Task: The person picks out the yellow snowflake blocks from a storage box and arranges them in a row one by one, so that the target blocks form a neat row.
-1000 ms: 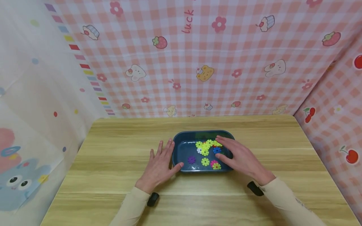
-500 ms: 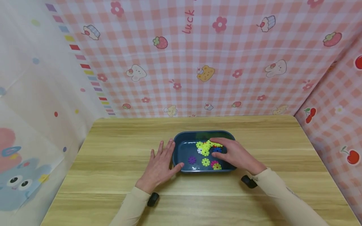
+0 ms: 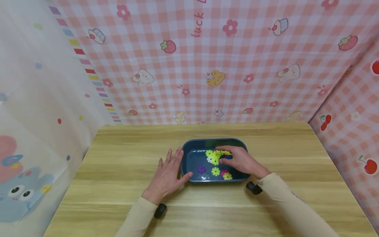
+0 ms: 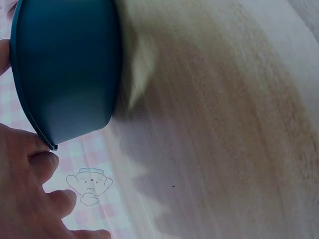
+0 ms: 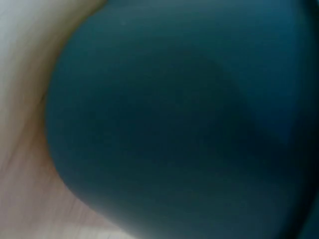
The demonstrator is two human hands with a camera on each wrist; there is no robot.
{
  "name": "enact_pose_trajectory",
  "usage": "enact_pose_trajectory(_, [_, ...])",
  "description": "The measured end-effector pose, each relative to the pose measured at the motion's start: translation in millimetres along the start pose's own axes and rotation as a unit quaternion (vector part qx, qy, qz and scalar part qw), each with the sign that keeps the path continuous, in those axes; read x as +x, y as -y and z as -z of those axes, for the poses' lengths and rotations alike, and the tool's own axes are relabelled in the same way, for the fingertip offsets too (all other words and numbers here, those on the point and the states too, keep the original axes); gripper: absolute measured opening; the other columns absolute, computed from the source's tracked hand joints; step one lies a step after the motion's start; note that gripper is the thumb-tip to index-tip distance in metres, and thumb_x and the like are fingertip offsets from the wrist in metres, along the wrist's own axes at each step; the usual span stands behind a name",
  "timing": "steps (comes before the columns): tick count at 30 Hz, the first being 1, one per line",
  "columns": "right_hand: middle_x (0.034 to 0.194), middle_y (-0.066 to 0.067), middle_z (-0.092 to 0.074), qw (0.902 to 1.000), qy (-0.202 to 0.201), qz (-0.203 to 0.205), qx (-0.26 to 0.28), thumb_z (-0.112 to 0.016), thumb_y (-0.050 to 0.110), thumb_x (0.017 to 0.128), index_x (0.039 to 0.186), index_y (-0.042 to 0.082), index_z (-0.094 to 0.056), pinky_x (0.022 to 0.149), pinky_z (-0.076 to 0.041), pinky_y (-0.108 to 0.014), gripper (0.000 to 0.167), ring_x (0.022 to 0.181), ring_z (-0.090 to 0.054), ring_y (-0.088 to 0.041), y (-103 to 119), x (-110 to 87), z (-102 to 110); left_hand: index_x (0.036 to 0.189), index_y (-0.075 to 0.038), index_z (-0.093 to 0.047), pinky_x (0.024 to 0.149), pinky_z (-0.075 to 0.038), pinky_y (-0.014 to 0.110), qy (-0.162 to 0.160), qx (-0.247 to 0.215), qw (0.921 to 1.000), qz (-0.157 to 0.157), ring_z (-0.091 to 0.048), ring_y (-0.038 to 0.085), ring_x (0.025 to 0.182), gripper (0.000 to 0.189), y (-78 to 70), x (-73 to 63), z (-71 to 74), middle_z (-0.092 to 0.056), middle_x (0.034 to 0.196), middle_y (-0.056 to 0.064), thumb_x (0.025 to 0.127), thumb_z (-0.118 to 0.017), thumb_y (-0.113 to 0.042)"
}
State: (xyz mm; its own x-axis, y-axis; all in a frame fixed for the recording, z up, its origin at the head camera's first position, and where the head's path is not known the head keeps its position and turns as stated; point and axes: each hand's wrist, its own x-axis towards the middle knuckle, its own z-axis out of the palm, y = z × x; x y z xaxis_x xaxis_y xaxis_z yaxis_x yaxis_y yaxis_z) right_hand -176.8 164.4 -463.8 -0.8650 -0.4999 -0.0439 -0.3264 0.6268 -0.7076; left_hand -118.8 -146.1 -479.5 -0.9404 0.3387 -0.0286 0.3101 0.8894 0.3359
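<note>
A dark blue-green tray point(image 3: 192, 158) stands on the table, holding several small snowflake-shaped plastic discs. Most are bunched in a yellow cluster point(image 3: 215, 160); a white disc point(image 3: 209, 160) touches it. Nearer the front lie a purple disc point(image 3: 201, 169), a yellow disc point(image 3: 215, 171) and a pink disc partly under another yellow one point(image 3: 227, 176). My left hand point(image 3: 165, 179) rests at the tray's left rim, fingers spread. My right hand point(image 3: 242, 160) reaches over the right side, thumb and forefinger apart above the cluster, covering some discs. Only the tray's outer wall point(image 5: 149, 124) fills the right wrist view.
The wood-grain table point(image 3: 133, 141) extends around the tray. A pink checked cloth point(image 3: 189, 65) hangs behind its back edge, with printed cloths at both sides. Black wrist straps point(image 3: 160, 210) show below each hand.
My right hand has moved left, further over the tray, its fingertips now at the yellow cluster and hiding most of the blue disc. The left hand and tray have stayed put.
</note>
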Motion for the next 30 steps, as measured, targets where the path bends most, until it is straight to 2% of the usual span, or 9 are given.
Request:
enact_pose_trajectory(4, [0.144, -0.017, -0.061, 0.9999, 0.01, -0.01, 0.002, -0.073, 0.017, 0.098, 0.144, 0.006, -0.061, 0.103, -0.049, -0.054, 0.049, 0.1, -0.062, -0.025, -2, 3.4, -4, 0.165, -0.008, -0.025, 0.12, -0.017, 0.07, -0.002, -0.005, 1.0, 0.002, -0.008, 0.037, 0.158, 0.095, 0.5, -1.9, -2.1, -0.015, 0.173, 0.006, 0.098, -0.049, -0.07])
enact_pose_trajectory(5, [0.144, -0.017, -0.061, 0.9998, 0.012, -0.014, 0.001, -0.074, 0.017, 0.097, 0.144, 0.007, -0.061, 0.1, -0.051, -0.052, 0.049, 0.091, -0.062, -0.024, -3, 4.2, -5, 0.165, -0.008, -0.025, 0.119, -0.018, 0.07, -0.002, -0.006, 1.0, 0.002, -0.008, 0.037, 0.158, 0.095, 0.3, -2.4, -2.5, -0.015, 0.173, 0.006, 0.098, -0.049, -0.07])
enact_pose_trajectory(7, [0.143, -0.017, -0.061, 0.9998, 0.013, -0.018, 0.0, -0.074, 0.016, 0.096, 0.143, 0.006, -0.062, 0.094, -0.051, -0.048, 0.049, 0.085, -0.059, -0.022, -3, 5.7, -7, 0.165, -0.008, -0.025, 0.119, -0.018, 0.07, -0.002, -0.007, 1.0, 0.002, -0.008, 0.037, 0.158, 0.094, 0.1, -2.9, -3.7, -0.015, 0.173, 0.006, 0.098, -0.049, -0.07])
enact_pose_trajectory(10, [0.142, -0.017, -0.062, 0.9998, 0.01, -0.019, -0.004, -0.075, 0.014, 0.095, 0.141, 0.004, -0.063, 0.096, -0.052, -0.049, 0.048, 0.096, -0.066, -0.027, -2, 8.5, -9, 0.165, -0.008, -0.024, 0.12, -0.018, 0.069, -0.001, -0.012, 0.9999, 0.003, -0.008, 0.036, 0.159, 0.094, -0.4, -2.7, -4.5, -0.014, 0.173, 0.005, 0.098, -0.049, -0.069])
enact_pose_trajectory(12, [0.14, -0.017, -0.063, 0.9998, 0.004, -0.015, -0.011, -0.075, 0.013, 0.095, 0.14, 0.003, -0.063, 0.101, -0.051, -0.053, 0.047, 0.118, -0.063, -0.031, -2, 11.0, -11, 0.165, -0.009, -0.024, 0.12, -0.018, 0.069, -0.001, -0.015, 0.9999, 0.005, -0.007, 0.036, 0.159, 0.094, -0.2, -2.4, -4.8, -0.013, 0.173, 0.004, 0.098, -0.05, -0.069])
enact_pose_trajectory(14, [0.139, -0.018, -0.064, 0.9997, 0.0, -0.015, -0.021, -0.075, 0.013, 0.095, 0.139, 0.002, -0.064, 0.104, -0.049, -0.055, 0.046, 0.127, -0.06, -0.034, -3, 13.6, -13, 0.165, -0.009, -0.024, 0.12, -0.018, 0.068, -0.002, -0.015, 0.9999, 0.007, -0.007, 0.035, 0.159, 0.094, 0.2, -2.2, -4.4, -0.013, 0.173, 0.004, 0.098, -0.05, -0.069])
enact_pose_trajectory(21, [0.136, -0.019, -0.066, 0.9989, -0.001, -0.019, -0.042, -0.075, 0.009, 0.094, 0.136, 0.002, -0.066, 0.105, -0.048, -0.055, 0.044, 0.125, -0.061, -0.035, -5, 19.5, -16, 0.165, -0.009, -0.024, 0.121, -0.016, 0.067, 0.0, -0.016, 0.9998, 0.01, -0.006, 0.034, 0.159, 0.093, 1.1, -1.4, -3.4, -0.013, 0.174, 0.004, 0.098, -0.05, -0.068])
enact_pose_trajectory(30, [0.13, -0.016, -0.068, 0.9963, 0.004, 0.015, -0.084, -0.078, 0.006, 0.091, 0.13, 0.0, -0.069, 0.106, -0.048, -0.054, 0.041, 0.124, -0.061, -0.036, -7, 24.9, -21, 0.166, -0.009, -0.022, 0.121, -0.016, 0.067, 0.006, -0.015, 0.9998, 0.01, -0.007, 0.034, 0.159, 0.095, 2.2, -0.5, -2.9, -0.012, 0.174, 0.004, 0.098, -0.047, -0.07])
